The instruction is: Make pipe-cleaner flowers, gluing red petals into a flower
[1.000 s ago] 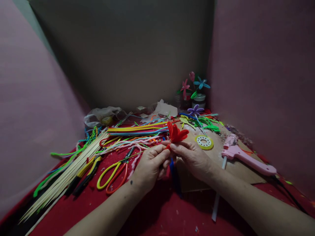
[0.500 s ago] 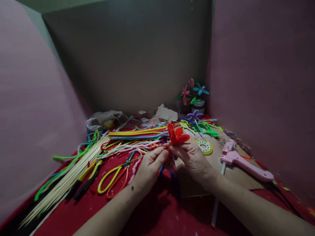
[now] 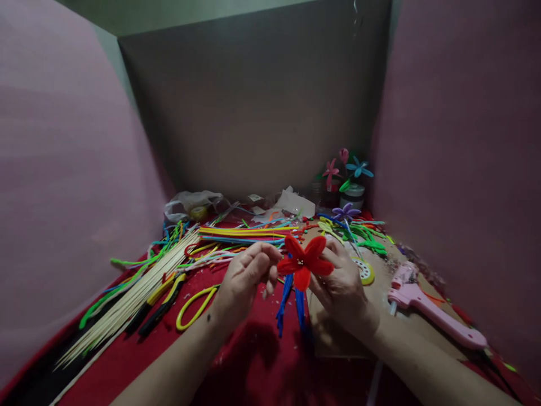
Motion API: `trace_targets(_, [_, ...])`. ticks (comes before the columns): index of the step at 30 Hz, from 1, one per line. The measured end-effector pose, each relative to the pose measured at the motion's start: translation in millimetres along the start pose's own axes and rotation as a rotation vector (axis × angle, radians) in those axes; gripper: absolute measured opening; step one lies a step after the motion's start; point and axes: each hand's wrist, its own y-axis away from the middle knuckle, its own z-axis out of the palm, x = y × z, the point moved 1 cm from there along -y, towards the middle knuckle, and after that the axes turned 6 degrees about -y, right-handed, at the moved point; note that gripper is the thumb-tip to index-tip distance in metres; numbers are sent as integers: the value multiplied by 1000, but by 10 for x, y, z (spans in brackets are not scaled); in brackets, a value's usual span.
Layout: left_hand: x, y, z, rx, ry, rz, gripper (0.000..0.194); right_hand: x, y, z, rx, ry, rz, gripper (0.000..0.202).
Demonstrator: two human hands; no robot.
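Observation:
A red pipe-cleaner flower [image 3: 302, 259] faces me, its petals spread around a small pale centre. My right hand [image 3: 344, 287] is closed on it from behind; the grip point is hidden by the petals. Beside the left petal is my left hand [image 3: 243, 279], fingers loosely curled and apart, with nothing seen in them; whether a fingertip brushes the petal is unclear. Blue pipe cleaners [image 3: 299, 307] lie on the red cloth below the flower. Partly behind my left hand are scissors with a yellow handle loop [image 3: 196, 307].
At left lie wooden sticks [image 3: 131, 304] and yellow-black pliers [image 3: 158, 301]. Bundled pipe cleaners [image 3: 249, 232] stretch across the middle. A pink glue gun [image 3: 439, 316] and a yellow tape roll [image 3: 366, 272] rest on cardboard [image 3: 338, 338] at right. Finished flowers [image 3: 359, 167] stand behind.
The red flower has turned so its centre faces me and come lower. My left hand has let go and moved slightly left. The camera view has shifted.

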Motion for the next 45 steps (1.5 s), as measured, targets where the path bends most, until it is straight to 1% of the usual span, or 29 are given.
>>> trace_targets(2, [41,41,31,-48,-61,-38,29,2,13,14,-34,-6,-20,14])
trace_targets(4, [44,46,53,-69,-5,-130,21,-20,13,28,-60,-45,-5,13])
trace_targets(8, [-32,-17,38,-142,378,-309,14,-111,-23,49,-79,-165,86,13])
trace_targets(10, [-61,-36,16,-147,509,-359,14,-137,-39,54,-65,-201,122,13])
trace_targets(11, [-64,-34,9,-133,541,-386,17,-139,-42,53,-49,-201,137,12])
trace_targets(13, [-41,-3,11,-94,547,-423,28,-124,-43,47,-22,-169,157,12])
trace_targets(14, [-15,22,23,-92,530,-424,33,-115,-43,42,-12,-146,151,12])
trace_targets(16, [53,80,75,-125,468,-400,39,-105,-45,31,-5,-100,114,11])
trace_targets(17, [89,108,111,-145,423,-385,37,-108,-49,28,-6,-83,81,12])
trace_targets(19, [149,151,196,-180,323,-386,29,-125,-57,25,-3,-72,30,15])
trace_targets(21, [180,167,273,-178,241,-380,21,-140,-62,29,3,-96,36,14])
trace_targets(23, [178,156,310,-130,150,-332,20,-144,-60,32,13,-142,100,14])
trace_targets(25, [162,132,292,-107,51,-295,23,-141,-55,30,18,-189,162,14])
trace_targets(28, [198,96,179,-135,-44,-255,21,-141,-47,13,4,-243,214,17])
trace_targets(29, [242,88,130,-105,-67,-213,25,-145,-45,7,-6,-259,227,17])
trace_targets(30, [303,85,81,-22,-108,-138,30,-151,-42,2,-17,-277,238,17])
trace_targets(31, [376,87,41,76,-168,-23,36,-159,-40,-2,-29,-296,244,17])
trace_targets(32, [451,94,21,119,-262,83,45,-169,-38,-5,-40,-317,247,16])
trace_targets(33, [521,104,19,136,-378,195,48,-180,-35,-7,-46,-337,244,15])
trace_targets(34, [578,115,33,117,-515,315,49,-191,-33,-8,-46,-353,241,14])
trace_targets(36, [636,133,86,-1,-770,531,56,-210,-28,-12,-30,-372,244,15])
trace_targets(37, [634,135,112,-70,-868,598,58,-217,-25,-13,-27,-375,246,15])
trace_targets(38, [617,133,130,-132,-939,633,60,-223,-23,-15,-27,-377,247,16])
trace_targets(39, [590,126,141,-179,-984,634,61,-227,-21,-17,-35,-379,249,17])
trace_targets(41, [524,103,143,-234,-1012,579,63,-230,-13,-23,-51,-384,254,17])
trace_targets(45, [433,68,139,-279,-921,483,68,-224,19,-40,-47,-397,279,18])
